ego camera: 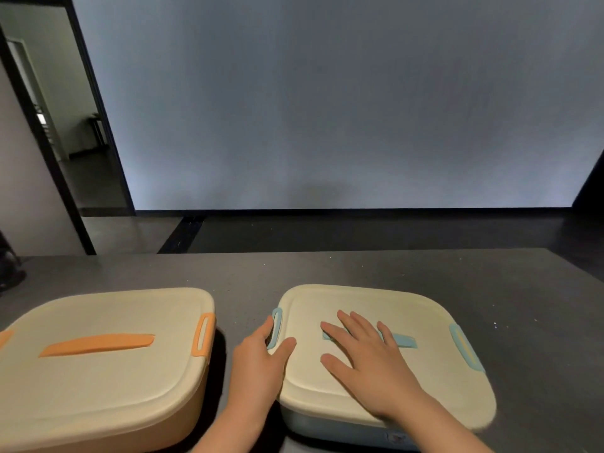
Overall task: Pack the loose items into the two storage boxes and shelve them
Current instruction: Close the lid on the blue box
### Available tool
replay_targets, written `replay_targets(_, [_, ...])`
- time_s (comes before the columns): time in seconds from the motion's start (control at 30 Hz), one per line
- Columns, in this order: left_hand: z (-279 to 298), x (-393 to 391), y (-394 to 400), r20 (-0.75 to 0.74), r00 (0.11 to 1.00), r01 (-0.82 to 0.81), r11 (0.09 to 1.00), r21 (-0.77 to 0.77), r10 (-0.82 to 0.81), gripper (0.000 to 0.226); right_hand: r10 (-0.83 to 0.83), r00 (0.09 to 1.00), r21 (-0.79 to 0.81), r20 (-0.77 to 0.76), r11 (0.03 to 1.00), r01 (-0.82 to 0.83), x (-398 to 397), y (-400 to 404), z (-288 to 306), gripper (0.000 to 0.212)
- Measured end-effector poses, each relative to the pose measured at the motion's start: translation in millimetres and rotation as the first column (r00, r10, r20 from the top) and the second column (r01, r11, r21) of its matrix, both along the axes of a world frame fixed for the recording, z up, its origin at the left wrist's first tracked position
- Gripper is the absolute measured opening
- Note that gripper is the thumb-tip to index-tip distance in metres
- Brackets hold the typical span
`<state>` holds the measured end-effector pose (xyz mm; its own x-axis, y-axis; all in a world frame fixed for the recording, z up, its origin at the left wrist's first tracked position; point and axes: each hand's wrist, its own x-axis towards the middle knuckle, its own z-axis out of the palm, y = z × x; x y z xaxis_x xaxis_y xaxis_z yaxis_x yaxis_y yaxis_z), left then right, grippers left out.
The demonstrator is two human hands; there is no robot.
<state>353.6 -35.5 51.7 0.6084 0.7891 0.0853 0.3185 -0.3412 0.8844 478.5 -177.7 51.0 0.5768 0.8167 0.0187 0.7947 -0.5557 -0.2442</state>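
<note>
A: State of the hands?

B: The right hand [369, 364] lies flat, fingers spread, on the lid of the blue box [434, 387], gripping nothing. The left hand [258, 358] is open against that box's left latch [276, 326], thumb on the lid edge.

A: Where is the other box?

B: The orange box [108, 380] sits lidded on the counter [327, 269], just left of the left hand. The blue latch appears unfastened; the view is unclear.
</note>
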Motion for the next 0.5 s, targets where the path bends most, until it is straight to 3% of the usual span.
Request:
replay_targets(0.3, [1.9, 3.1, -0.1, -0.14, 0.99, 0.025, 0.967, 0.254, 0.012, 0.057, 0.028, 0.998, -0.089, 0.057, 0.996, -0.023, -0.1, 4.0, -5.2, 0.056])
replay_targets(0.5, [-1.1, 5.2, -0.4, -0.184, 0.982, 0.08, 0.965, 0.249, -0.034, 0.056, 0.008, 1.0, 0.016, 0.01, 1.0, -0.008, -0.7, 1.7, -0.3, 0.055])
